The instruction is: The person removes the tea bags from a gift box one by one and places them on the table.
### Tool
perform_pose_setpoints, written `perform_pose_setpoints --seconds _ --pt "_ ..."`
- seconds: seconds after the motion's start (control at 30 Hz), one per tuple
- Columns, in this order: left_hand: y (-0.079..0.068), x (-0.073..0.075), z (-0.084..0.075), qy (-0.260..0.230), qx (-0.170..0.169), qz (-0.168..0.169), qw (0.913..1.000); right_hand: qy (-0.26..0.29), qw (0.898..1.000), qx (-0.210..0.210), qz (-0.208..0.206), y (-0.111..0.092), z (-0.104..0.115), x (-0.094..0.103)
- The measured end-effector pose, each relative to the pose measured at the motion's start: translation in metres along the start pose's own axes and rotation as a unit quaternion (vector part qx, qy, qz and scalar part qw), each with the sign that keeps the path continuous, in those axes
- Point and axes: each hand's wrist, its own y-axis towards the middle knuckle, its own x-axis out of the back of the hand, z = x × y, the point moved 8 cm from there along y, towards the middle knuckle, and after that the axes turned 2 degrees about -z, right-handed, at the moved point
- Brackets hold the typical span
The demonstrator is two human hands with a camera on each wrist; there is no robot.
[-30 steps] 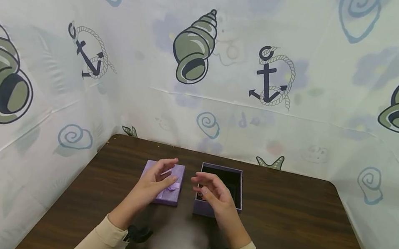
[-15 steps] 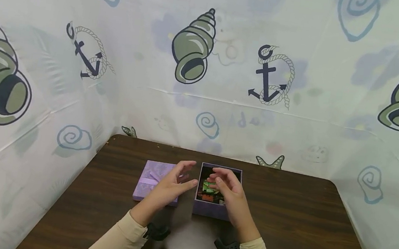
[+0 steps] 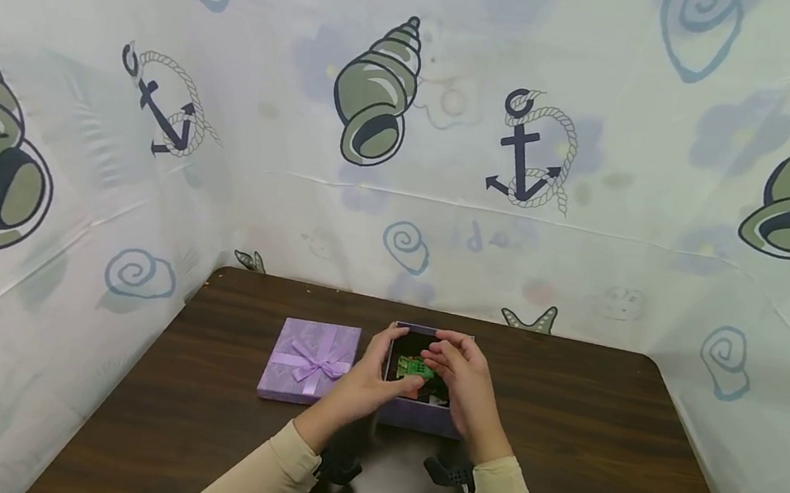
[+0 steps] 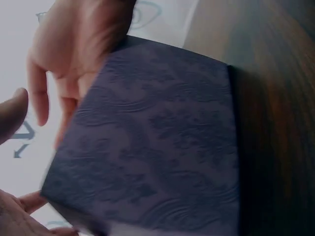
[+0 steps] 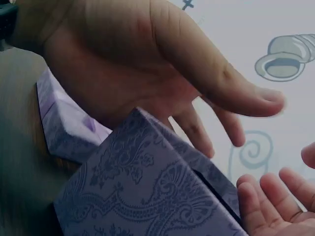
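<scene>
A purple patterned box (image 3: pixel 420 419) stands uncovered on the table, its inside dark. In it lie a green item (image 3: pixel 413 365) and a reddish piece; their kind is too small to make out. My left hand (image 3: pixel 365 384) is at the box's left rim, thumb stretched over the opening and fingers toward the back corner. Above the right part hovers my right hand (image 3: pixel 470 394), its fingers loosely bent and holding nothing. The left wrist view is mostly filled by the embossed box wall (image 4: pixel 152 132). In the right wrist view my left hand (image 5: pixel 128 64) spreads over the box's edge.
Left of the box lies a purple lid (image 3: pixel 293 337) with a ribbon bow (image 3: pixel 315 365). The dark wooden table (image 3: pixel 587 438) carries both. Behind and beside it hangs a white cloth (image 3: pixel 438 260) printed with shells and anchors.
My left hand has moved right, from over the lid to the box's left rim, uncovering the lid. My right hand has shifted slightly right, and the green item has come into sight.
</scene>
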Motion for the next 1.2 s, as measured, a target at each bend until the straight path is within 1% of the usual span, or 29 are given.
perform_pose_setpoints --seconds 0.2,0.33,0.43,0.53,0.7,0.8,0.87,0.97,1.07,1.2 --pt "0.001 -0.011 0.017 0.070 0.012 0.009 0.9974 -0.024 0.999 -0.023 -0.018 0.003 -0.005 -0.003" --pt "0.003 -0.013 0.021 0.095 0.013 0.007 0.9954 -0.040 0.998 -0.032 -0.045 0.005 -0.005 -0.002" --pt "0.004 -0.015 0.021 0.099 0.014 0.005 0.9950 -0.073 0.994 -0.044 -0.063 0.006 -0.006 -0.001" --pt "0.004 -0.016 0.021 0.092 0.020 0.007 0.9956 -0.117 0.988 -0.068 -0.074 0.007 -0.009 0.000" --pt "0.004 -0.016 0.022 0.079 0.023 0.007 0.9966 -0.174 0.975 -0.125 -0.065 0.009 -0.016 0.002" --pt "0.004 -0.016 0.022 0.078 0.021 0.007 0.9967 -0.193 0.967 -0.154 -0.056 0.010 -0.021 0.002" --pt "0.003 -0.016 0.022 0.079 0.021 0.008 0.9966 -0.199 0.964 -0.165 -0.053 0.011 -0.024 0.001" --pt "0.003 -0.016 0.022 0.081 0.021 0.009 0.9965 -0.211 0.961 -0.170 -0.055 0.011 -0.025 0.001" --pt "0.003 -0.016 0.022 0.080 0.023 0.007 0.9965 -0.228 0.958 -0.166 -0.058 0.011 -0.024 0.001" --pt "0.003 -0.016 0.021 0.079 0.027 0.006 0.9965 -0.231 0.958 -0.158 -0.057 0.011 -0.023 -0.001"
